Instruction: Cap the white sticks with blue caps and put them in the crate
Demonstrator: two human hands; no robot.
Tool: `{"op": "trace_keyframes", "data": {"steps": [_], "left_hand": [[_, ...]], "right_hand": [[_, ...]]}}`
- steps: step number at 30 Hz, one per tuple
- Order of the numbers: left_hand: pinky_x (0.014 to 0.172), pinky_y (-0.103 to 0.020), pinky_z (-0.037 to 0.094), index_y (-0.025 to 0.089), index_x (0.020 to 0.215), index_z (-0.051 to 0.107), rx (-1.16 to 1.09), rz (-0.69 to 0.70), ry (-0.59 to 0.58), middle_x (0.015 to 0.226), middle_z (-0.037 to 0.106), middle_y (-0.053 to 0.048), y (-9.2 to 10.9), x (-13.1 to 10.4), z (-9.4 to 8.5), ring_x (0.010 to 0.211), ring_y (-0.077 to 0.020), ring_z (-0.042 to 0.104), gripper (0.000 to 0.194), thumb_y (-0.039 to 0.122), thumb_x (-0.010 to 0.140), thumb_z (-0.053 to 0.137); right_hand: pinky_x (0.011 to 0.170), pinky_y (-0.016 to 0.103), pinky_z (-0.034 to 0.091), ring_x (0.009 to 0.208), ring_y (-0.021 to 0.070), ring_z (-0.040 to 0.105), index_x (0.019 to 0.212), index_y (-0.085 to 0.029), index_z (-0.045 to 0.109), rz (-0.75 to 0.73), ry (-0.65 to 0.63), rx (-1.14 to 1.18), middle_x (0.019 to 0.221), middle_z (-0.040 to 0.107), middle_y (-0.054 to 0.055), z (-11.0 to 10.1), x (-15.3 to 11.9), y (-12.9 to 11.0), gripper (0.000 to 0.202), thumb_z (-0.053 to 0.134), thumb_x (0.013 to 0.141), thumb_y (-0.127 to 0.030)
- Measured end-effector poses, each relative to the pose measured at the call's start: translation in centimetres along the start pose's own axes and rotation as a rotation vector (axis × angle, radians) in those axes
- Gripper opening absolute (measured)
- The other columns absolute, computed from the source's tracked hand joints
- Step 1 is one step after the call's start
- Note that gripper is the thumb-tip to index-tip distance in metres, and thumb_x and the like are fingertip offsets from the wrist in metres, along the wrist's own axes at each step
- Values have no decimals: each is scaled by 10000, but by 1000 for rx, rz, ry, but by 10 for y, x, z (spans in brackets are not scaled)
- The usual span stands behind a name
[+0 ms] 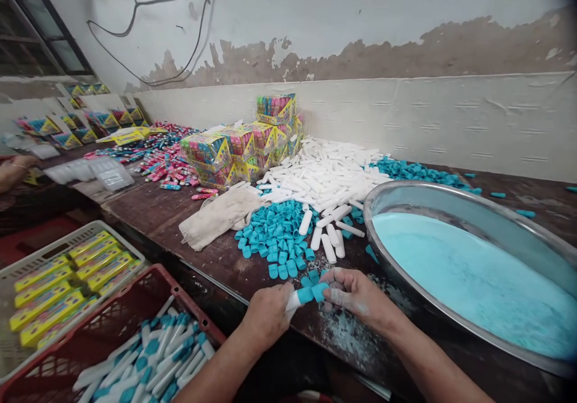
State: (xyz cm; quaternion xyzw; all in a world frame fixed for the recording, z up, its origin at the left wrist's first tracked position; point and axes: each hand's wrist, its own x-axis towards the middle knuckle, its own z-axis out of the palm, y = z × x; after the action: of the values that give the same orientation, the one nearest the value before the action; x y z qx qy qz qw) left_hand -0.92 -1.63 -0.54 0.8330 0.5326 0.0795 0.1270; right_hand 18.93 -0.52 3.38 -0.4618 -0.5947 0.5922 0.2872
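My left hand point(267, 314) is closed around a white plastic tube point(293, 301), which has a blue band point(305, 295) near its far end. At that end my right hand point(356, 295) pinches a blue plastic cap point(320, 292) that meets or overlaps the band; I cannot tell whether it is pushed on. Just beyond my hands lies a heap of blue caps point(274, 228), a few of them close to my fingers. Behind it spreads a large pile of white tubes point(324, 168). Pale blue powder point(349, 334) dusts the table below my right hand.
A wide metal basin point(451, 307) of light blue powder stands right. At lower left are a red crate point(85, 325) of capped tubes and a pale basket point(130, 234) of yellow boxes. A cloth glove point(216, 216) and stacked packs point(243, 147) lie beyond. Another person's hand point(15, 171) is far left.
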Motion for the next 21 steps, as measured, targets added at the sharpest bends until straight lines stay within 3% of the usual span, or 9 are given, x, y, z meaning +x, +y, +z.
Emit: {"op": "trace_keyframes", "data": {"steps": [6, 16, 21], "left_hand": [[656, -300, 471, 183, 890, 514, 94, 4, 0, 810, 623, -36, 5, -4, -2, 755, -205, 603, 137, 258, 818, 424], [672, -357, 481, 159, 865, 532, 152, 40, -111, 804, 636, -77, 22, -6, -5, 742, -237, 609, 145, 189, 774, 423], [681, -311, 475, 159, 868, 542, 107, -13, -149, 794, 647, -74, 16, -23, 4, 743, -216, 617, 158, 156, 763, 424]], "right_hand": [[452, 200, 311, 425, 75, 433, 715, -144, 563, 37, 71, 76, 484, 590, -22, 2, -2, 4, 166, 608, 641, -285], [413, 191, 307, 374, 65, 424, 595, -154, 511, 101, -33, 207, 426, 582, -27, 22, -4, 8, 205, 630, 580, -320], [408, 184, 294, 359, 59, 406, 609, -159, 506, 110, -89, 170, 419, 560, -44, 44, -2, 19, 115, 571, 601, -253]]}}
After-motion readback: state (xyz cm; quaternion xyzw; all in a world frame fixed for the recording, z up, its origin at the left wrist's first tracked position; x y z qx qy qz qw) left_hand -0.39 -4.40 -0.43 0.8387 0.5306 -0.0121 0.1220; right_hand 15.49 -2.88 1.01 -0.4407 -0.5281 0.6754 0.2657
